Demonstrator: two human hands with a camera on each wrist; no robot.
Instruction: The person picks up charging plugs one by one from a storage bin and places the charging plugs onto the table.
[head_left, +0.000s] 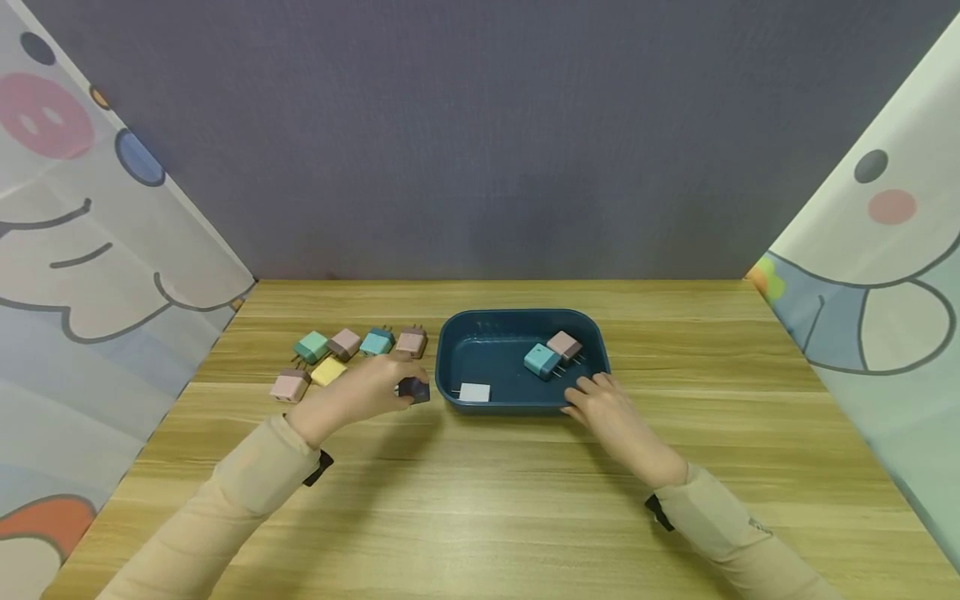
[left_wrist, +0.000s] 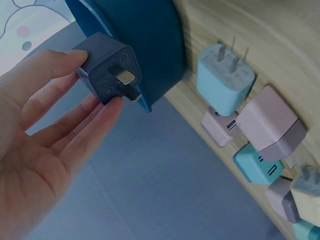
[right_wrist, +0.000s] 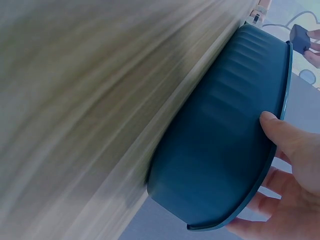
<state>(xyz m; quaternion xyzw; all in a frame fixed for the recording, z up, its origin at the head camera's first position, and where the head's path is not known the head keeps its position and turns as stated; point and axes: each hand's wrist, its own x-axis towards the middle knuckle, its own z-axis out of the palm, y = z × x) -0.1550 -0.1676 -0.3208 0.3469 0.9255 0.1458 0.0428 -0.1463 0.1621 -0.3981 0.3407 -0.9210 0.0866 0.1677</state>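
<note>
My left hand (head_left: 371,387) pinches a dark navy plug charger (left_wrist: 107,62) between thumb and fingers, its metal prongs exposed in the left wrist view. It hovers just left of a dark blue rectangular bin (head_left: 517,408). Around the bin's near-right rim, my right hand (head_left: 615,421) curls, thumb on the outer wall in the right wrist view and fingers over the inside. In the bin lie a white charger (head_left: 475,392), a blue charger (head_left: 542,360) and a pink charger (head_left: 564,344); the last two touch.
Left of the bin, several chargers lie on the wooden table (head_left: 480,500): a green one (head_left: 311,347), a yellow one (head_left: 327,371), a blue one (head_left: 377,342) and several pink ones, including a nearer one (head_left: 290,385). A grey panel (head_left: 495,150) rises behind the table.
</note>
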